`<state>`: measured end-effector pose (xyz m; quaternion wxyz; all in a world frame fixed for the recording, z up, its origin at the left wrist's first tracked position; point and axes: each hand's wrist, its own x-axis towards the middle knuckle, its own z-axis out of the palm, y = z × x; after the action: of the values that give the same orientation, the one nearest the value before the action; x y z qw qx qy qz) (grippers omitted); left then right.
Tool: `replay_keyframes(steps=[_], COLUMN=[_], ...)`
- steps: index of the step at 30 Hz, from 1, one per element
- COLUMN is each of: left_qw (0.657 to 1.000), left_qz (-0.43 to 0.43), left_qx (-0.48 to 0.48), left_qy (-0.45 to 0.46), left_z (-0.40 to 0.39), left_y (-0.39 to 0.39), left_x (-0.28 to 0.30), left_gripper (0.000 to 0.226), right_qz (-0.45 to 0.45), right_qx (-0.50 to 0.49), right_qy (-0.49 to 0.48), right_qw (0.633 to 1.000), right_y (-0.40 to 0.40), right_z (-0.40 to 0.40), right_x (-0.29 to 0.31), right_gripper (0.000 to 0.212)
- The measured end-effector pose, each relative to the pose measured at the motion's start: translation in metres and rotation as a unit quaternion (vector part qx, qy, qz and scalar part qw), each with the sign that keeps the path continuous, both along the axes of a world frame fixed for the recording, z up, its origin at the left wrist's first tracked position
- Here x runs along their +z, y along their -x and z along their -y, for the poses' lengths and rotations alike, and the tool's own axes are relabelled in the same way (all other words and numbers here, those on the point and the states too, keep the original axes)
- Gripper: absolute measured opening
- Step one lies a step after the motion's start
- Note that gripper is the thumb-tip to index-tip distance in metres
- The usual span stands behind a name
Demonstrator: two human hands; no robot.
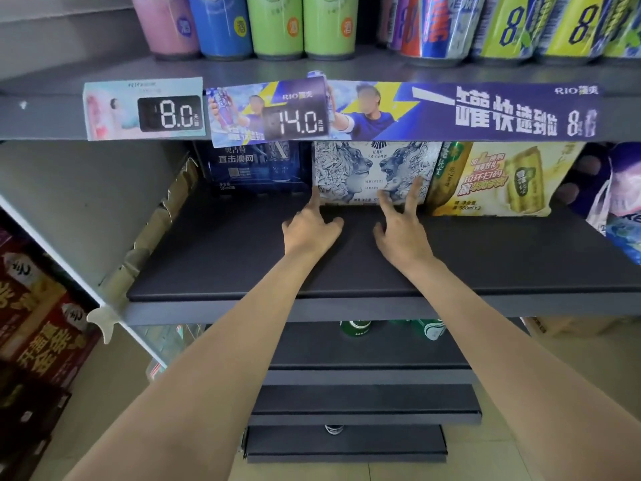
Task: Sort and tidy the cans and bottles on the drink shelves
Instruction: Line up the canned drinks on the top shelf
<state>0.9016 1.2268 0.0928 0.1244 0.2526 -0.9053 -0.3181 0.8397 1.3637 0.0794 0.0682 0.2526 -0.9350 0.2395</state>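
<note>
both arms reach forward onto the dark middle shelf (pixel 215 258). left hand (pixel 309 228) has its index finger stretched out, tip touching the lower left corner of the white lion-print pack (pixel 373 168); its other fingers are loosely bent and hold nothing. right hand (pixel 402 227) is spread, fingers straight, two fingertips laid against the lower front of the same pack, thumb out to the side. the two hands are apart, with bare shelf between them, and neither one grips anything.

the lion-print pack stands upright at the back of the shelf, directly beyond both hands. just left of the left hand's fingertip, a dark blue pack (pixel 255 164) sits beside it, set slightly further back. right of the right hand, a yellow-green three-can pack (pixel 496 178) stands against the lion pack's right edge. further right, a purple bagged item (pixel 621 203), partly cut off by the frame edge.

above the hands, the upper shelf edge carries price tags reading 8.0 (pixel 170 113) and 14.0 (pixel 296 123) and a purple banner strip (pixel 503 112). on that shelf stand a pink can (pixel 166 26), a blue can (pixel 220 26), two green cans (pixel 301 26), and yellow cans (pixel 555 29) to the right.

below the forearms, green bottle tops (pixel 355 328) show on a lower shelf. far left of the left arm, red cartons (pixel 38 324).
</note>
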Motion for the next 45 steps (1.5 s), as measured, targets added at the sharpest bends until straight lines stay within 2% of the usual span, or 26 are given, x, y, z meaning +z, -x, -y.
replay_keyframes(steps=[7, 12, 14, 17, 19, 21, 23, 26, 31, 40, 45], left_qw=[0.998, 0.996, 0.999, 0.997, 0.993, 0.99, 0.987, 0.978, 0.968, 0.969, 0.97], left_qz=[0.042, 0.022, -0.007, -0.044, -0.024, 0.01, 0.036, 0.09, 0.158, 0.175, 0.164], left_qx=[-0.014, -0.081, -0.052, 0.062, 0.115, 0.12, 0.091, 0.049, 0.036, 0.052, 0.036], left_qy=[0.042, -0.022, 0.004, 0.015, 0.029, 0.074, 0.129, 0.183, 0.191, 0.166, 0.178], left_z=[0.002, 0.021, 0.041, 0.081, 0.104, 0.117, 0.121, 0.12, 0.13, 0.14, 0.142], left_y=[0.005, -0.015, -0.035, -0.064, -0.078, -0.087, -0.089, -0.081, -0.065, -0.049, -0.049], left_x=[-0.001, 0.004, 0.002, 0.0, -0.001, -0.004, -0.009, -0.015, -0.015, -0.015, -0.015], left_gripper=[0.082, 0.076, 0.07, 0.063, 0.062, 0.066, 0.069, 0.061, 0.057, 0.062, 0.061], right_qz=[0.01, -0.005, -0.013, -0.012, 0.023, 0.053, 0.061, 0.068, 0.079, 0.073, 0.067], right_qx=[-0.005, 0.007, 0.032, 0.117, 0.168, 0.193, 0.165, 0.064, 0.021, 0.013, 0.02], right_qy=[-0.018, 0.026, 0.047, 0.068, 0.074, 0.077, 0.063, -0.014, -0.093, -0.024, -0.018], right_qw=[1.0, 1.0, 0.998, 0.991, 0.983, 0.977, 0.982, 0.996, 0.992, 0.997, 0.997], right_y=[0.0, -0.01, -0.024, -0.048, -0.06, -0.065, -0.061, -0.048, -0.04, -0.038, -0.037], right_z=[0.002, -0.002, 0.001, 0.032, 0.068, 0.105, 0.135, 0.161, 0.177, 0.171, 0.168], right_x=[0.003, 0.006, 0.008, 0.012, 0.012, 0.01, 0.006, 0.002, -0.001, 0.001, 0.0], right_gripper=[0.057, 0.058, 0.058, 0.058, 0.06, 0.062, 0.063, 0.061, 0.055, 0.059, 0.06])
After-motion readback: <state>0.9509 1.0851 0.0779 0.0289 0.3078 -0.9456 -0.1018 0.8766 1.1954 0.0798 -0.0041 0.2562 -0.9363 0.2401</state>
